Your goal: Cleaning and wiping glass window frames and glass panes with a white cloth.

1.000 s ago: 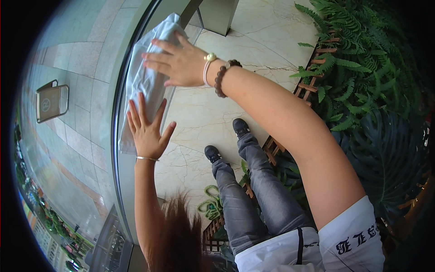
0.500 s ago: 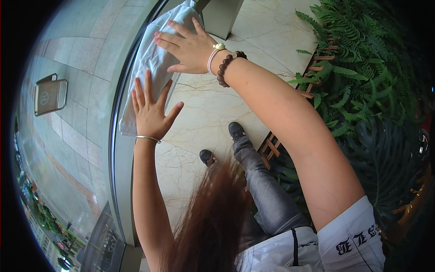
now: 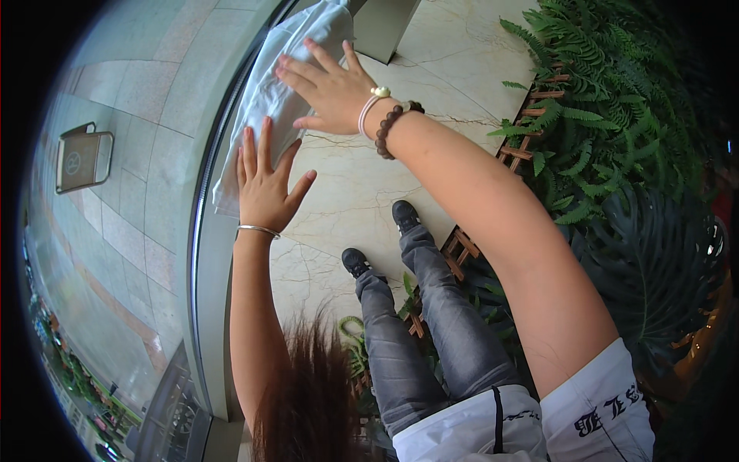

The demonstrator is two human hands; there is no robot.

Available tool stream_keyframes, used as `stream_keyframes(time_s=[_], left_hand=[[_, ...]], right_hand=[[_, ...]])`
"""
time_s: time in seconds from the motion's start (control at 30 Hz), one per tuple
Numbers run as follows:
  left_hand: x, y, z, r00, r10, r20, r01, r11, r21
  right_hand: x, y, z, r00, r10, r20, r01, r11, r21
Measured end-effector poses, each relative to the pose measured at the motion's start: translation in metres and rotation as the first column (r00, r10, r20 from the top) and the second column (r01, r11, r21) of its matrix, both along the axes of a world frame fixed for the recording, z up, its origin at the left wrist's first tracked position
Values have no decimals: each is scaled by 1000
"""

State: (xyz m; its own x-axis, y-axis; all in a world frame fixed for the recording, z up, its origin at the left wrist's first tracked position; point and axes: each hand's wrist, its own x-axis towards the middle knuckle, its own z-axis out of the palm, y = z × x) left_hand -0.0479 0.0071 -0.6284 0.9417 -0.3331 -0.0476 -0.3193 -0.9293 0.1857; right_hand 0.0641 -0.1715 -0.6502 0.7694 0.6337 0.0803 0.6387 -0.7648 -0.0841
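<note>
A pale, creased cloth point(image 3: 298, 35) lies spread along the glass beside a metal frame point(image 3: 202, 254), at the upper middle of the head view. My right hand point(image 3: 335, 96) presses on the cloth's upper part, fingers spread, with bead and pale bands on the wrist. Below it and to the left, my left hand point(image 3: 268, 185) rests on the cloth's lower part with its fingers apart and a thin bangle on the wrist. Neither hand grips the cloth.
Through the glass are outside paving point(image 3: 142, 208) and a small metal sign stand point(image 3: 85, 158). My shoes point(image 3: 403, 217) stand on marble flooring point(image 3: 462, 61). Ferns point(image 3: 600, 115), large dark leaves point(image 3: 639, 285) and low wooden fencing point(image 3: 466, 246) run along the right.
Over the last second both hands and the cloth have moved upward and to the right along the glass; in the last half second they shifted slightly further right. Both hands stay spread.
</note>
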Motion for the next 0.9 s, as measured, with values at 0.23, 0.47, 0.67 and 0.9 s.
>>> stream_keyframes(time_s=[0.23, 0.47, 0.67, 0.9], left_hand=[[-53, 30, -1, 998, 21, -62, -19, 999, 29], [-98, 59, 3, 986, 86, -145, -80, 996, 47], [-95, 52, 3, 982, 136, -128, -130, 990, 57], [-104, 57, 2, 972, 206, -111, -198, 977, 79]], right_hand=[[-59, 42, 7, 985, 41, -166, -34, 998, 47], [-112, 91, 3, 979, 53, -198, -21, 987, 159], [-101, 84, -14, 991, 130, -37, -121, 976, 183], [-107, 96, -22, 988, 151, -42, -132, 949, 287]])
